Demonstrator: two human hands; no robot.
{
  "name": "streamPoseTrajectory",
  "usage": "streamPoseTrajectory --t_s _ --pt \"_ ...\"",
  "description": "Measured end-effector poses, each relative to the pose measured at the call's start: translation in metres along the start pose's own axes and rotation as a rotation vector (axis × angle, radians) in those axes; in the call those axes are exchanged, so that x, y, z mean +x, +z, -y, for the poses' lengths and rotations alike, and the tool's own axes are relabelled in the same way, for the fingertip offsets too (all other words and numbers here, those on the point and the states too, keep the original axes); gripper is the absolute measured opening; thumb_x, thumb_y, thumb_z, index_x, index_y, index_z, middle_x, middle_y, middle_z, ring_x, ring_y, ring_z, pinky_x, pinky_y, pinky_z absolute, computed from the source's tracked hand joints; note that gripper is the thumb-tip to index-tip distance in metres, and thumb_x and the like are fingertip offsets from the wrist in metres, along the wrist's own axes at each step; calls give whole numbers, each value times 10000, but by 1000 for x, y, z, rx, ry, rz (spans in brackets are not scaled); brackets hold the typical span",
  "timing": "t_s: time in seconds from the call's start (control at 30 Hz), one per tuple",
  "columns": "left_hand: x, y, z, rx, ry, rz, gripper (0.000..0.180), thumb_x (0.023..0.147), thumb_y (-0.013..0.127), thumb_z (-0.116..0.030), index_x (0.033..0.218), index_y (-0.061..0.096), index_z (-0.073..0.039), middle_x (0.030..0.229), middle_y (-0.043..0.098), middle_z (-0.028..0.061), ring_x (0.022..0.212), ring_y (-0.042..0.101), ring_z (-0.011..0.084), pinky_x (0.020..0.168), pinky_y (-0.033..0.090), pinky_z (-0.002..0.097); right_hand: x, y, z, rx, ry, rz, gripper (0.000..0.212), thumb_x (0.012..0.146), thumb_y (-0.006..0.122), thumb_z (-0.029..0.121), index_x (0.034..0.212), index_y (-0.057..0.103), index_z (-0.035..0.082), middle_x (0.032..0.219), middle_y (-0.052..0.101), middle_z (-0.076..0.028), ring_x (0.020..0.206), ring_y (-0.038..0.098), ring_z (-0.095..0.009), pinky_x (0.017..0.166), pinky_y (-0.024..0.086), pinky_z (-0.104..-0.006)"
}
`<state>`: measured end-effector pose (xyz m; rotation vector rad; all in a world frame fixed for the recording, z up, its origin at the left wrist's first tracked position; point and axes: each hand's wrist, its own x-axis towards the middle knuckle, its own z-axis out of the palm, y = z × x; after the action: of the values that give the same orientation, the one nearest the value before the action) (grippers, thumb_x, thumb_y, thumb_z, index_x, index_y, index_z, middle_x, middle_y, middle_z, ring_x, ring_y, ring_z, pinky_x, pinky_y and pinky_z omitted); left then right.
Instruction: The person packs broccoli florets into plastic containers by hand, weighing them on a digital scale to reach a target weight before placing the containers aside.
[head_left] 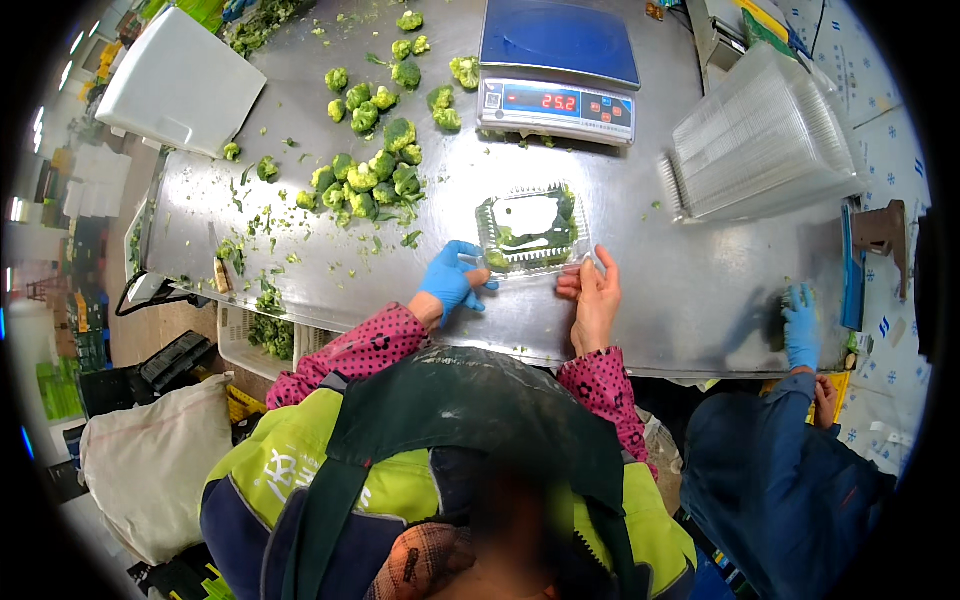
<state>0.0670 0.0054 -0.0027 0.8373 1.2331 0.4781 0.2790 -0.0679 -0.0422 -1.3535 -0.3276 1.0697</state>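
Note:
A clear plastic clamshell box [526, 214] with green broccoli inside lies on the steel table in front of me, its lid over the contents. My left hand [452, 281], in a blue glove with a bare thumb tip, is closed at the near left corner of the box. At the near right corner, my bare right hand [592, 296] pinches the rim between thumb and fingers. Loose broccoli florets [362, 182] lie in a heap to the left of the box. Beyond it stands a digital scale [556, 108] with a blue pan and a lit red display.
Nested clear plastic boxes [765, 140] stand at the right. A white tub [182, 82] sits at the far left, above scattered green scraps. At the right table edge, another person's blue-gloved hand [801, 328] rests near a dark item. A crate of greens [268, 340] is below the table.

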Motion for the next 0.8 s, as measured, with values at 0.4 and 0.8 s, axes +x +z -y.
streamPoseTrajectory --t_s 0.4,0.8 --pt "-4 24 2 150 -98 226 262 953 648 -166 1120 628 34 807 692 97 618 650 145 511 509 262 -44 12 -2 -48 235 156 481 974 643 171 1279 321 -13 959 655 -159 799 680 -194 657 568 -293" --pt "4 23 -13 276 -107 439 154 967 631 -141 1021 650 2 771 710 79 549 603 104 516 482 247 -43 35 9 0 271 -43 431 885 567 17 1257 351 -14 807 590 -92 638 581 -141 578 517 -283"
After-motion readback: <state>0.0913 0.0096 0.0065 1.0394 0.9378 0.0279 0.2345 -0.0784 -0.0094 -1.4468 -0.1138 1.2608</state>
